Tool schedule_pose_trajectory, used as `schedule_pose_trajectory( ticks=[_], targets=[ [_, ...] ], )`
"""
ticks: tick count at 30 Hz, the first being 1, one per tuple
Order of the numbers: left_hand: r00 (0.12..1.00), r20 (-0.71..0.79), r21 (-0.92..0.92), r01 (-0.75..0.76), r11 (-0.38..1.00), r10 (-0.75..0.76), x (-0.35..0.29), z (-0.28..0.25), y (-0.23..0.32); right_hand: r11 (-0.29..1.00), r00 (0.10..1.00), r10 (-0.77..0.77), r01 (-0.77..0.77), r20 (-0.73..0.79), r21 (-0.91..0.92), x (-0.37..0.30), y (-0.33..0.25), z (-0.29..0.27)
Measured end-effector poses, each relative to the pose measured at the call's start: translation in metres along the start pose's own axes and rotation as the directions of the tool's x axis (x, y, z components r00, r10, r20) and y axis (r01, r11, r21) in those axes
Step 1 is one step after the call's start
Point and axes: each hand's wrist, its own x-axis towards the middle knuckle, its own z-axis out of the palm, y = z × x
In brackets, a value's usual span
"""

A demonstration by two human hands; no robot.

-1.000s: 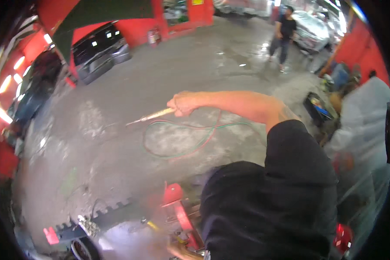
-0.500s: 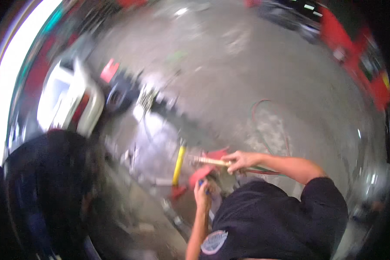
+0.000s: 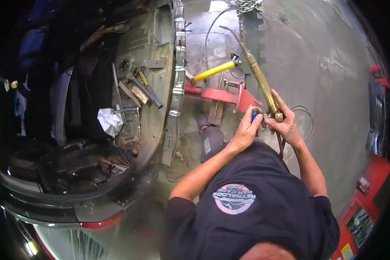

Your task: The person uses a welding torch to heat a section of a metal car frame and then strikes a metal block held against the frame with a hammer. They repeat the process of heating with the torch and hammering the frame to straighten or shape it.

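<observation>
A brass gas torch (image 3: 261, 82) with a thin bent tip points up and away from me. My right hand (image 3: 286, 123) is closed round its valve end, where dark hoses hang down. My left hand (image 3: 248, 128) grips a small blue lighter (image 3: 255, 113) upright, its fingertips close beside the torch's valve knob (image 3: 268, 116). Whether those fingertips touch the knob I cannot tell. No flame shows at the tip.
A stripped car body (image 3: 173, 99) fills the left, with several tools and a white rag (image 3: 110, 122) in it. Beside it are a red steel arm (image 3: 216, 94), a yellow-handled tool (image 3: 214, 72) and a chain (image 3: 248, 5). Red and green hoses (image 3: 310, 121) curl on the floor at right.
My view has swung round toward the car body. My hands, apart before, have come together at the valve end, and the torch now points upward instead of left.
</observation>
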Motion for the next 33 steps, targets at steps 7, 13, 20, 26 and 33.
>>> schedule_pose_trajectory(
  ticks=[7,13,20,26,33],
  targets=[
    [0.994,-0.096,-0.032,0.05,0.998,-0.053,-0.003,-0.017,-0.011,0.996,0.992,0.093,-0.094,0.086,0.01,0.012,0.0,0.026],
    [0.978,-0.177,0.041,-0.102,0.994,0.108,0.005,-0.028,-0.015,0.993,0.995,0.069,-0.062,0.066,-0.102,0.024,0.002,0.039],
    [0.983,-0.184,0.013,-0.018,1.0,0.021,0.007,-0.041,-0.028,0.987,0.992,0.126,-0.123,0.024,-0.103,0.023,-0.009,0.061],
    [0.98,-0.2,-0.016,-0.011,1.0,0.008,0.03,-0.108,-0.043,0.975,0.979,0.187,-0.175,0.08,-0.136,0.002,-0.028,0.042],
    [0.884,-0.39,-0.339,-0.4,0.851,0.26,0.05,-0.209,0.021,0.963,0.935,0.267,-0.267,0.234,-0.032,-0.021,-0.032,0.018]
  ],
)
